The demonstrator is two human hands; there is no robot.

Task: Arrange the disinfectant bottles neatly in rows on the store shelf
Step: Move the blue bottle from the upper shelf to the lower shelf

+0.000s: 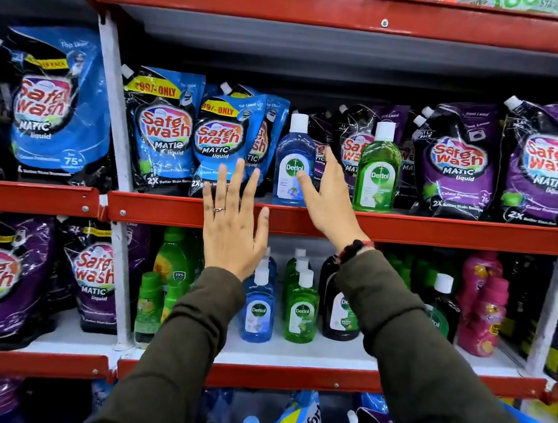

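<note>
Red metal store shelving [440, 232] fills the head view, its tiers packed with glossy Safewash Matic liquid pouches: blue ones [162, 130] to the left, purple ones [458, 161] to the right. On the middle tier, between those groups, two Dettol disinfectant bottles stand upright at the front edge, well apart from each other: a translucent blue bottle [292, 150] and a translucent green bottle [378, 166], each with a white screw cap and a printed label. More blue [258, 307] and green [301, 313] Dettol bottles stand in short files on the white tier below.

Both arms reach up in dark olive sleeves. The left hand [231, 227] is flat with fingers spread, a ring on one finger, lying against the red shelf lip and holding nothing. The right hand [327, 199], a beaded band at the wrist, is open too, its thumb across the blue bottle's label and its fingers extended beside the bottle, not closed around it.
</note>
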